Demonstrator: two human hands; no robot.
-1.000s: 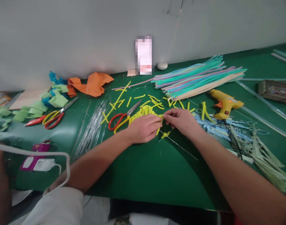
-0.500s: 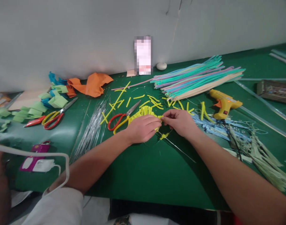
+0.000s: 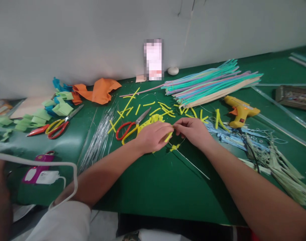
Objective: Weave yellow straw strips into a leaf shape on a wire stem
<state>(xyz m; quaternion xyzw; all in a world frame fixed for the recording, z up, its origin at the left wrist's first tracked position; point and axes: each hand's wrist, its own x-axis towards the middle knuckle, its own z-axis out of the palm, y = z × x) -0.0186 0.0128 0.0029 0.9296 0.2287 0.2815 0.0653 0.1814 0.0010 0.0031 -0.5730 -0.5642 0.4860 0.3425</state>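
My left hand (image 3: 154, 136) is closed, with a short yellow pipe cleaner piece (image 3: 168, 137) showing between its fingers. Below the fingers a thin wire stem (image 3: 193, 165) slants down to the right, with a small yellow twisted cluster (image 3: 174, 147) near its upper end. Fingertips pinched, my right hand (image 3: 193, 131) meets the left fingertips; what it grips is hidden. Behind my left hand lies a heap of cut yellow pipe cleaner pieces (image 3: 156, 118), beside scissors (image 3: 132, 128) with red and yellow handles.
A bundle of pastel pipe cleaners (image 3: 210, 85) lies at the back, near a propped phone (image 3: 154, 60). To the right are a yellow glue gun (image 3: 240, 112) and blue ribbons (image 3: 230, 137). Metal wires (image 3: 100, 140), more scissors (image 3: 59, 127) and orange paper (image 3: 101, 91) lie left.
Both hands stay close together in nearly the same spot. The yellow piece in my left hand shows more clearly, and the wire stem's lower end has dipped slightly.
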